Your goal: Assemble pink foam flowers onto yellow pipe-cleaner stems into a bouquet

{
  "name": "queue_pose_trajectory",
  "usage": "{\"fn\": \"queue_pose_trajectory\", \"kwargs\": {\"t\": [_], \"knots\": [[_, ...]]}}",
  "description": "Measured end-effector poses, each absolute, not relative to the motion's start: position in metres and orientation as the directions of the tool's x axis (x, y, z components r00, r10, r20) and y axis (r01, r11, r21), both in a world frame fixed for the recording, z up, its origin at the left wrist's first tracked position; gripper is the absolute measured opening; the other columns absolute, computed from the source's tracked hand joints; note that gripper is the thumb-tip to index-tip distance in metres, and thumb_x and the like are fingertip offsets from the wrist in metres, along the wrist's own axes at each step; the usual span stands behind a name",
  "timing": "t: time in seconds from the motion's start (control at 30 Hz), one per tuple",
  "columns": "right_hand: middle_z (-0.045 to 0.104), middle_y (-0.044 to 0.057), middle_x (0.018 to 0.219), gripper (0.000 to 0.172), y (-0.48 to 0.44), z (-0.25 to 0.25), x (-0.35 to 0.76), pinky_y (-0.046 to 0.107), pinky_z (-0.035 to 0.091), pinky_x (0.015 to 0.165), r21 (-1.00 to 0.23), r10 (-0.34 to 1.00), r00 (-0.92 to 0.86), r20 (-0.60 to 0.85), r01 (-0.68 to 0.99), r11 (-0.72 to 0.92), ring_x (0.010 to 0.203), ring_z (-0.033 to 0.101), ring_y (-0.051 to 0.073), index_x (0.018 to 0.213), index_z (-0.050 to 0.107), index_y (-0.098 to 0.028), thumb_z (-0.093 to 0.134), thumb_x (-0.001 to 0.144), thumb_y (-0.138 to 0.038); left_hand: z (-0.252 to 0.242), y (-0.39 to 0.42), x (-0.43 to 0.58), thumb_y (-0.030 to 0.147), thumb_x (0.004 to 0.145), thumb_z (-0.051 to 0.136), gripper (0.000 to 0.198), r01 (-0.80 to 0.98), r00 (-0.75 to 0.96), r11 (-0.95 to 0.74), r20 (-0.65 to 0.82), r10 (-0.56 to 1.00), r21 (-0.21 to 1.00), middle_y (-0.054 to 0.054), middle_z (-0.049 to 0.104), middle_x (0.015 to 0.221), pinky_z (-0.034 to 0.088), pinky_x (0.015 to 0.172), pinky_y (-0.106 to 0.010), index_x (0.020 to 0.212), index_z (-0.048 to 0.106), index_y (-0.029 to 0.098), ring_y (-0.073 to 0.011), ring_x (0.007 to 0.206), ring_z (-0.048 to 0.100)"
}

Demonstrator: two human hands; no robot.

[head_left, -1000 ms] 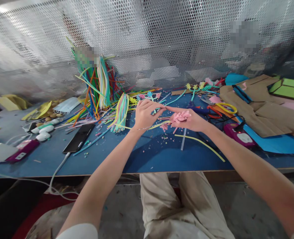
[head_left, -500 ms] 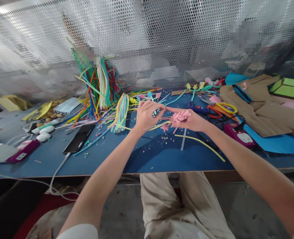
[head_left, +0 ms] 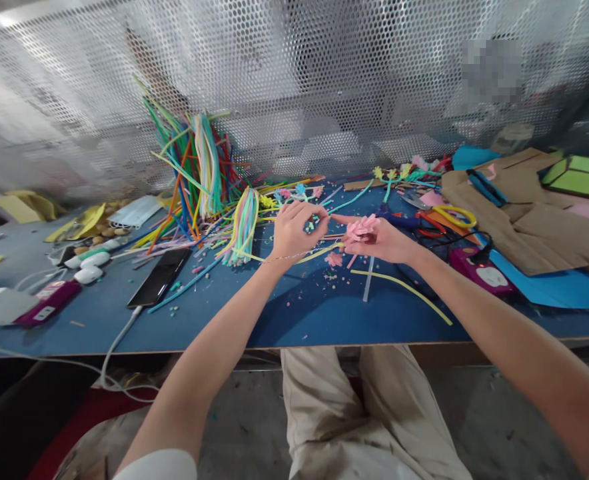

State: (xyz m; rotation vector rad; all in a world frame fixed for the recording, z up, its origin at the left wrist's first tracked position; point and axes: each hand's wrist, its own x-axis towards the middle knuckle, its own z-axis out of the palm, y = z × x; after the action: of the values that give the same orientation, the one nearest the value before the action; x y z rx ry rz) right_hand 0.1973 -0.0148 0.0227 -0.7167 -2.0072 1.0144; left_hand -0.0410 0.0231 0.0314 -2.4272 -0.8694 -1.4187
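Pinching pink flower (head_left: 359, 230) in right hand (head_left: 389, 245), with left hand (head_left: 294, 232) fingertips pressed together just beside; best twisted gently.

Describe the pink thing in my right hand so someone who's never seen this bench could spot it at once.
Start at the blue table, just in front of the heap of coloured pipe cleaners. There the right hand holds a small pink fringed flower in its fingers. Unlike the pink tuft lying on the table just below, it is lifted off the surface.
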Motion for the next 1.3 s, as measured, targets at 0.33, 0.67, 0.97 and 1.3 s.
{"fn": "queue_pose_trajectory", "kwargs": {"t": [0.33, 0.67, 0.97, 1.3], "knots": [[0.073, 0.006, 0.121, 0.017, -0.012, 0.021, 0.199, 0.037, 0.054, 0.093, -0.842, 0.755, -0.514, 0.407, 0.110, 0.528, 0.111, 0.067, 0.023, 0.091, 0.079, -0.023, 0.075, 0.085, -0.038, 0.032, 0.028, -0.045, 0.029, 0.093, 0.067, 0.007, 0.603, 0.267, -0.762, 0.840, 0.472, 0.237, -0.002, 0.073, 0.091, 0.048, 0.079, -0.032, 0.092, 0.067, 0.022, -0.0154, 0.075, 0.061], [0.069, 0.001, 0.082, 0.022, -0.007, 0.023, 0.201, 0.028, 0.040, 0.060, -0.829, 0.842, -0.265, 0.469, 0.198, 0.524, 0.064, 0.052, 0.012, 0.088, 0.075, -0.020, 0.075, 0.083, -0.041, 0.037, 0.038, -0.056, 0.045, 0.096, 0.063, 0.028, 0.747, 0.174, -0.533, 0.657, 0.734, 0.398, 0.000, 0.070, 0.074, 0.043, 0.067, -0.027, 0.083, 0.069, 0.021, -0.0124, 0.065, 0.059], [0.066, 0.001, 0.078, 0.025, 0.002, 0.017, 0.203, 0.027, 0.036, 0.056, -0.825, 0.864, -0.135, 0.485, 0.258, 0.503, 0.061, 0.047, 0.010, 0.088, 0.074, -0.019, 0.073, 0.082, -0.043, 0.039, 0.025, -0.045, 0.042, 0.096, 0.064, 0.023, 0.723, 0.226, -0.583, 0.670, 0.707, 0.371, -0.003, 0.078, 0.095, 0.048, 0.071, -0.027, 0.097, 0.075, 0.021, -0.0127, 0.069, 0.064], [0.070, 0.003, 0.079, 0.025, -0.005, 0.019, 0.199, 0.027, 0.044, 0.060, -0.770, 0.855, -0.158, 0.493, 0.378, 0.514, 0.061, 0.052, 0.011, 0.086, 0.074, -0.017, 0.069, 0.085, -0.042, 0.029, 0.017, -0.030, 0.038, 0.095, 0.063, 0.025, 0.406, 0.387, -0.654, 0.528, 0.756, 0.639, -0.004, 0.080, 0.092, 0.057, 0.079, -0.027, 0.104, 0.076, 0.018, -0.0152, 0.081, 0.074]]}}
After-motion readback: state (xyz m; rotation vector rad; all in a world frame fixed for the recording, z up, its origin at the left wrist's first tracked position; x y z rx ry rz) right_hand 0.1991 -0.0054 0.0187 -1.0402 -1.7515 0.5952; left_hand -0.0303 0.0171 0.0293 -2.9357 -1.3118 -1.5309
